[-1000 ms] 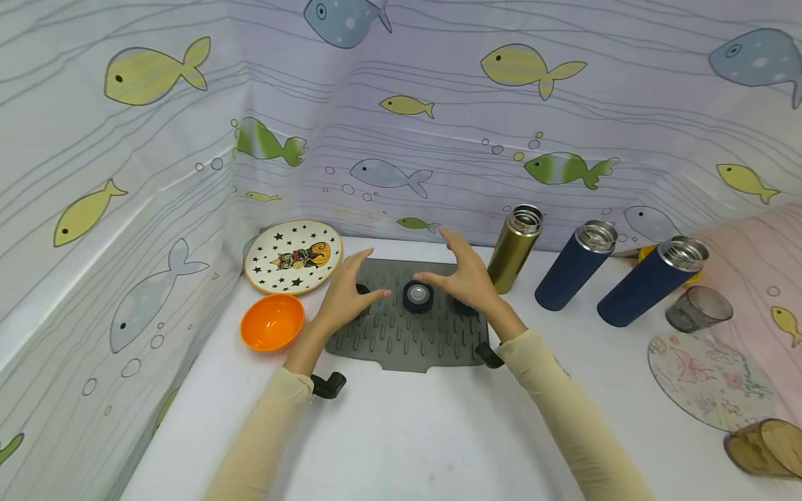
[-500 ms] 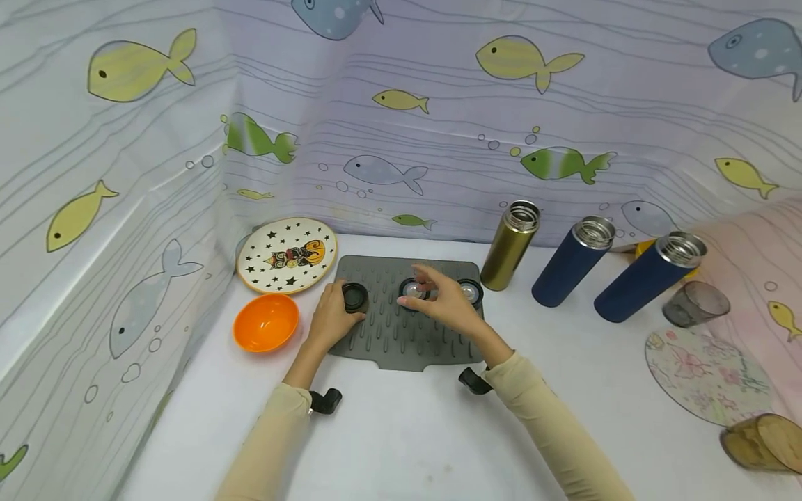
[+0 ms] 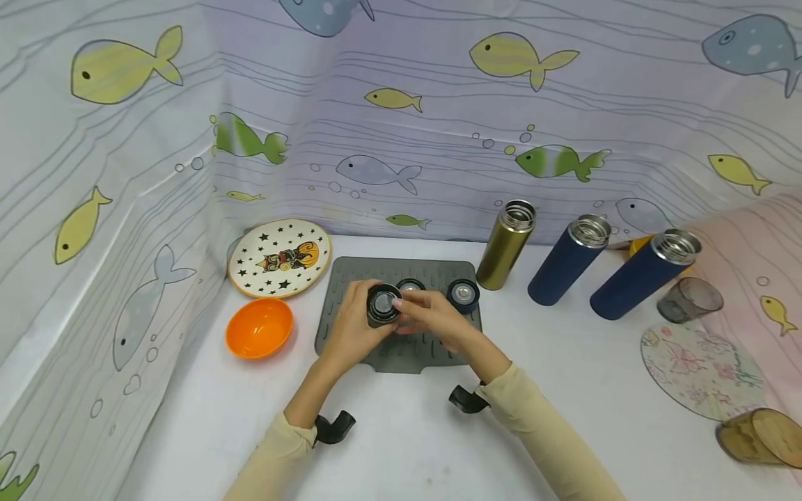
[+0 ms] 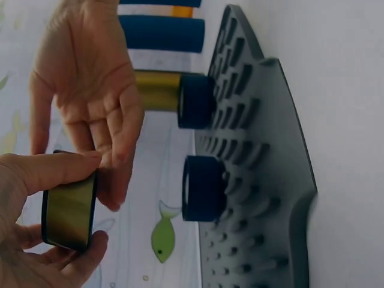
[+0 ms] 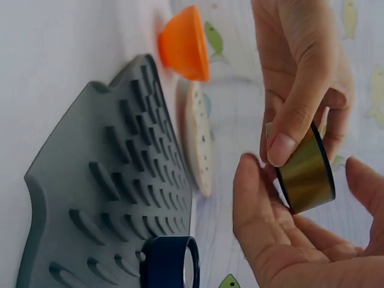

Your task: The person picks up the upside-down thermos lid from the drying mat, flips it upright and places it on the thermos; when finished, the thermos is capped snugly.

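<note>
My left hand (image 3: 355, 323) holds a gold, dark-rimmed flask lid (image 4: 69, 210) above the mat, thumb on one side and fingers on the other. The lid's round inner face points up in the head view. My right hand (image 3: 435, 316) is close beside it, its fingers (image 5: 258, 198) extended along the lid's lower edge and its thumb (image 5: 366, 183) spread apart. Two dark blue lids, a right lid (image 3: 463, 296) and a middle lid (image 3: 411, 284), sit on the grey ridged mat (image 3: 351, 268). The middle one is partly hidden by my right hand in the head view.
Behind the mat's right side stand an uncapped gold flask (image 3: 504, 247) and two blue flasks, the nearer blue flask (image 3: 639, 278) and another blue flask (image 3: 564, 264). An orange bowl (image 3: 259, 328) and patterned plate (image 3: 278, 257) lie left. Glasses, including an amber glass (image 3: 752, 438), stand right.
My left hand took hold of the gold lid at the mat's left side, then lifted it toward the middle. My right hand came left and lower to meet it, uncovering the right blue lid.
</note>
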`<state>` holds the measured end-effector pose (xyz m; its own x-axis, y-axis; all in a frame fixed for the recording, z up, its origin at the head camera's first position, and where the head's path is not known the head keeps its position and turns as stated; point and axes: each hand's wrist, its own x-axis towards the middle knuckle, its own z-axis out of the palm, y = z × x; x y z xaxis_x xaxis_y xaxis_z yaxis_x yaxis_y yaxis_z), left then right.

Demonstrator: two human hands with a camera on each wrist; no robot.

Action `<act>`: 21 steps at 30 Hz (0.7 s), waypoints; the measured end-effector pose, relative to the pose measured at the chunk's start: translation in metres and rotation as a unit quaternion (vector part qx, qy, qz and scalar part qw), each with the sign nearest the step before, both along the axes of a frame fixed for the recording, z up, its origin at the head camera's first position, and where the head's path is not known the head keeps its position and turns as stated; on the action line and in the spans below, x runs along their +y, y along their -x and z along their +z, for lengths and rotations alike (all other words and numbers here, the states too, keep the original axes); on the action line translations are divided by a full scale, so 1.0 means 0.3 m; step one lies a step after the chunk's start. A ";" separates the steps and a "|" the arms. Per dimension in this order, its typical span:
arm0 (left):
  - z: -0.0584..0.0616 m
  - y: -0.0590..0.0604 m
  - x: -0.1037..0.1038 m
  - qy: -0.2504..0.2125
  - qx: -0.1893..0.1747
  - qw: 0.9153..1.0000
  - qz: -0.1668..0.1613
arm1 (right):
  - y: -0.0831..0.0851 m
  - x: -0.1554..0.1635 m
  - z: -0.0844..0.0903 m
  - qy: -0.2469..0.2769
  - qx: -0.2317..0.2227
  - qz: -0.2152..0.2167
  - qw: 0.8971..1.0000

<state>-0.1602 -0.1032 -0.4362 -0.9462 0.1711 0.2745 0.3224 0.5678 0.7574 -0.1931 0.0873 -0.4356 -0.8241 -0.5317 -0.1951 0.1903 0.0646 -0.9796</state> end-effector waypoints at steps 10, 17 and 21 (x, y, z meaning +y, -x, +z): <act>0.038 -0.011 0.021 -0.043 -0.035 0.996 -0.068 | -0.037 0.065 0.025 0.042 -0.011 -0.058 0.997; 0.088 0.027 -0.002 -0.124 -0.123 0.979 -0.103 | -0.088 0.109 0.035 -0.118 0.355 -0.145 0.916; 0.103 0.048 0.020 -0.107 -0.131 0.978 -0.124 | -0.097 0.135 0.031 -0.191 0.566 -0.148 0.788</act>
<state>-0.1746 -0.0971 -0.4055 -0.9258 0.3686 0.0837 0.2096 0.3164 0.9252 -0.1640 0.1278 -0.4263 -0.6623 -0.3637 0.6551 -0.7296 0.5121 -0.4533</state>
